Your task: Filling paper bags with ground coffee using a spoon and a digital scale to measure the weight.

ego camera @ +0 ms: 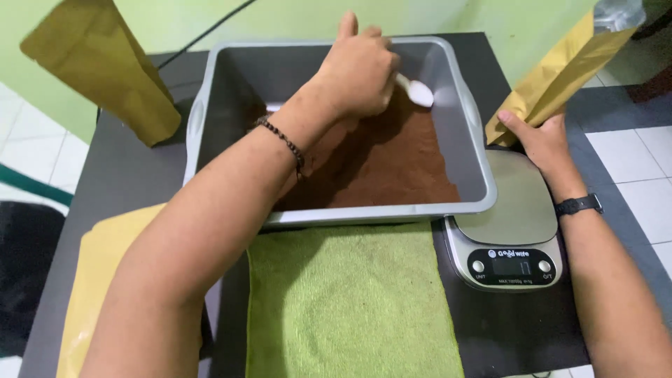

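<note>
Left hand (357, 66) is curled tight round a white scoop (418, 91), its bowl low over the brown powder (392, 164) in the grey tub (470, 105). Right hand (542, 140) pinches the base of a gold pouch (560, 73) standing at the edge of the scale (521, 210), just beside the tub. Powder could spill crossing the tub's rim, or the tilted pouch could tip. Green towel (350, 301) lies in front; another gold pouch (98, 66) stands far left.

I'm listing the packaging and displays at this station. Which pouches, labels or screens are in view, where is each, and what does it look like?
Gold pouch: held upright by the right hand over the scale, flat, open-topped.
Gold pouch: top left, upright on the dark table.
Yellow pouches: flat stack at lower left.
Scale screen: small dark rectangle on the silver kitchen scale, between two round buttons.
</note>
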